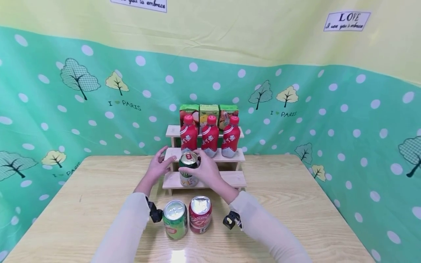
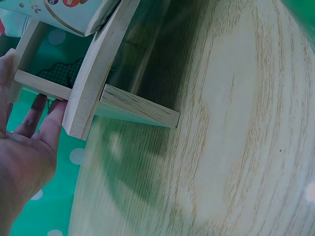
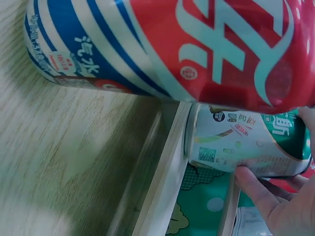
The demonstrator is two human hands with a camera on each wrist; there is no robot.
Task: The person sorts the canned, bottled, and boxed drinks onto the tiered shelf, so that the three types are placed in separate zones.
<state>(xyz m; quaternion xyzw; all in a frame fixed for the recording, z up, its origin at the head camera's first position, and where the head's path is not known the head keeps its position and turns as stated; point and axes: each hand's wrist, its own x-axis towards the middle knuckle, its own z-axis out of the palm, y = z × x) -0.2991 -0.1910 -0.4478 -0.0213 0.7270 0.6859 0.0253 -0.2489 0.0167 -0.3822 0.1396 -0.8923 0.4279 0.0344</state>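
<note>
A green-and-white drink can (image 1: 189, 178) stands at the left end of the lowest tier of a wooden stepped rack (image 1: 230, 179). My right hand (image 1: 205, 170) grips this can around its upper part, thumb in front; in the right wrist view the can (image 3: 246, 140) appears sideways, its base at the tier. Beside the rack's left end, my left hand (image 1: 158, 168) has its fingers spread, with the thumb towards the can. The left wrist view shows that hand (image 2: 29, 152) with fingertips right at the rack's wooden side bar (image 2: 42, 84).
A green can (image 1: 175, 221) and a red soda can (image 1: 200, 215) stand on the table (image 1: 108, 204) before the rack, between my forearms. Three red bottles (image 1: 209, 138) line the middle tier, and three juice cartons (image 1: 208, 109) the top. A patterned cloth (image 1: 148, 120) hangs behind.
</note>
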